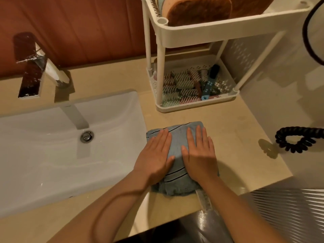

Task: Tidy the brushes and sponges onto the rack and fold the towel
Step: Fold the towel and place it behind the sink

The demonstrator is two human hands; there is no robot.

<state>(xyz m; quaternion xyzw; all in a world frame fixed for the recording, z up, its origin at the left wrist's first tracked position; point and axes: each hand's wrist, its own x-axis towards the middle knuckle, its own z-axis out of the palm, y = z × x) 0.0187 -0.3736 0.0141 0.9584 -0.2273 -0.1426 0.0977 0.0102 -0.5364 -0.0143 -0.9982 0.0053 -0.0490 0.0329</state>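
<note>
A folded blue towel (178, 142) with thin dark stripes lies on the beige counter just right of the sink. My left hand (156, 156) rests flat on its left half, fingers together and stretched out. My right hand (199, 153) lies flat on its right half the same way. Neither hand grips anything. Behind the towel stands a white two-tier rack (196, 34). Its lower tray holds several brushes (184, 85), one with a blue handle (207, 89). Brown sponges (198, 9) stand in the upper tray.
A white sink (52, 146) with a chrome tap (43, 67) fills the left side. A black coiled cord (298, 139) lies at the right on the counter (245, 137). A round black-rimmed object (313, 32) shows at the top right edge.
</note>
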